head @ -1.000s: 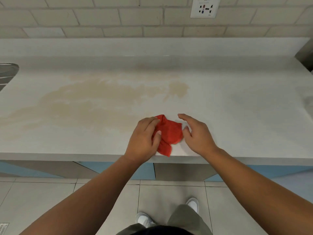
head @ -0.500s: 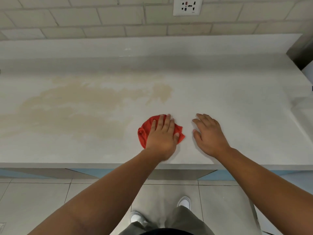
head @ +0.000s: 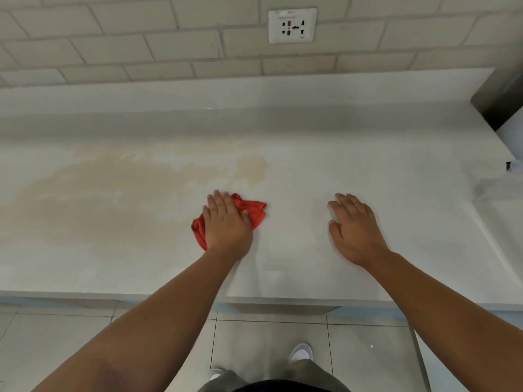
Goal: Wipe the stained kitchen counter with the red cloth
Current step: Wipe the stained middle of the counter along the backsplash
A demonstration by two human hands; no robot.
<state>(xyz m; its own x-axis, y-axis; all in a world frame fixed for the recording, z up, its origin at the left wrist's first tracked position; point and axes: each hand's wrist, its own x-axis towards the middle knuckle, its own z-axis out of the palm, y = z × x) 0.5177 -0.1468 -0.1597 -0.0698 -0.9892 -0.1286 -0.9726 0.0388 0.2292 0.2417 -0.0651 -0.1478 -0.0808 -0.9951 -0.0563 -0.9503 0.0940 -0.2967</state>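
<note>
on the tabletop (head: 311, 278) the left hand (head: 226, 224) lies flat on the red cloth (head: 252, 210), grip spread to press it down for wiping. the right hand (head: 353, 227) rests spread, well apart, probably bracing. the stain (head: 113, 205) starts just beyond, leftward.

Both forearms (head: 158, 321) are extended forward, the left grip (head: 226, 223) is laid palm-down with fingers straight and together, and the right grip (head: 355, 227) is laid palm-down, fingers slightly spread, well apart from it.
</note>
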